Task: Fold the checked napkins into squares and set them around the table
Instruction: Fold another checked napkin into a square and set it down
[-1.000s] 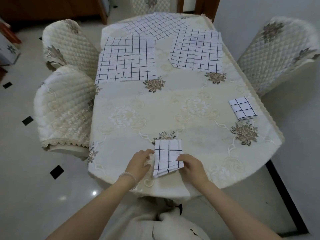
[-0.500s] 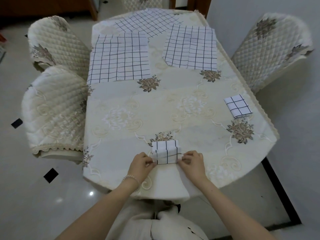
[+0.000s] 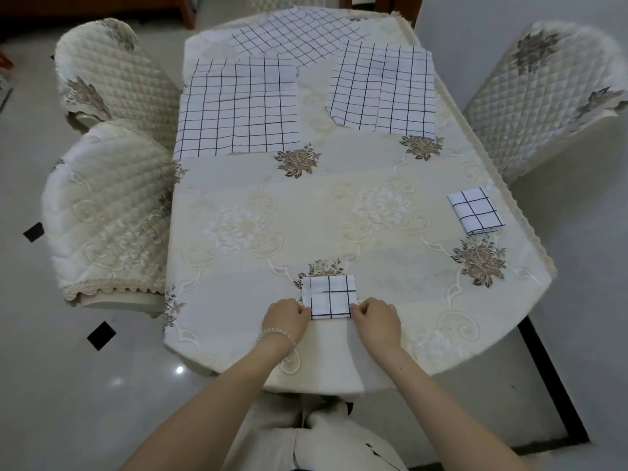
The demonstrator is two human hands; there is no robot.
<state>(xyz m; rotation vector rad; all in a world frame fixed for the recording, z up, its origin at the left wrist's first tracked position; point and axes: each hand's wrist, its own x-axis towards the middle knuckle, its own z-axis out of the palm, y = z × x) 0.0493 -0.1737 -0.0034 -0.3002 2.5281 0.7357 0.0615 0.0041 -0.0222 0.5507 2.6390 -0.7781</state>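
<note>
Since a second ago the napkin (image 3: 329, 296) has been folded smaller; it lies at the table's (image 3: 339, 205) 6 o'clock edge, left hand (image 3: 286, 317) and right hand (image 3: 376, 319) pinching its near corners.

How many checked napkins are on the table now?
5. Two folded: one held at the near edge by both hands, one near the right edge. Three unfolded: far left, far right, far end.

Matt checked cloth napkin (image 3: 329, 296), embroidered cloth tablecloth (image 3: 339, 205), quilted fabric chair covers (image 3: 112, 212), glossy tiled floor (image 3: 85, 385)
</note>
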